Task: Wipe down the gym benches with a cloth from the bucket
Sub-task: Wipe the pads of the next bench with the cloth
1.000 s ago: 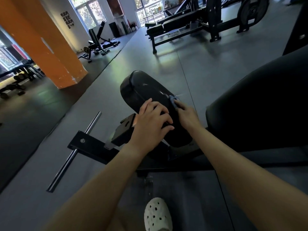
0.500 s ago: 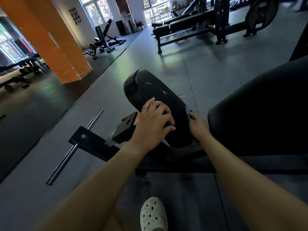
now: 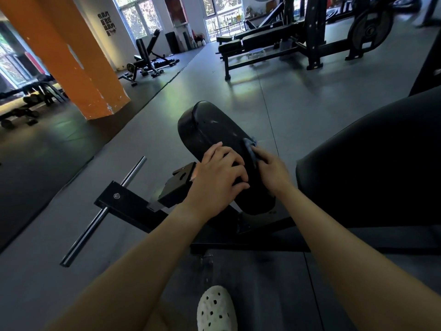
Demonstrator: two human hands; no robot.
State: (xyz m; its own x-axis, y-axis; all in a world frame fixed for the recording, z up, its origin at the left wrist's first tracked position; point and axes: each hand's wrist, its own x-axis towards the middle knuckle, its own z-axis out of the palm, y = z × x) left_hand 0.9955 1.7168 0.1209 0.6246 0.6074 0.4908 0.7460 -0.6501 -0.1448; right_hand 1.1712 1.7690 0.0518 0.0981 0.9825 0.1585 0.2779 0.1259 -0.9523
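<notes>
A black padded bench seat (image 3: 210,130) tilts up in front of me on its black steel frame (image 3: 133,206). My left hand (image 3: 219,175) lies flat on the pad's near half, fingers spread and pressing on it. My right hand (image 3: 272,170) grips a small blue cloth (image 3: 250,145) and holds it against the pad's right edge. A larger black back pad (image 3: 370,163) fills the right side. No bucket is in view.
A chrome bar (image 3: 102,213) sticks out of the frame to the left on the grey floor. An orange pillar (image 3: 71,58) stands at the back left. Other benches (image 3: 257,41) and a weight rack (image 3: 367,25) stand far off. My white clog (image 3: 216,309) is below.
My right hand slid down the pad's right edge with the cloth, then came back up towards the middle. My left hand stayed pressed on the pad.
</notes>
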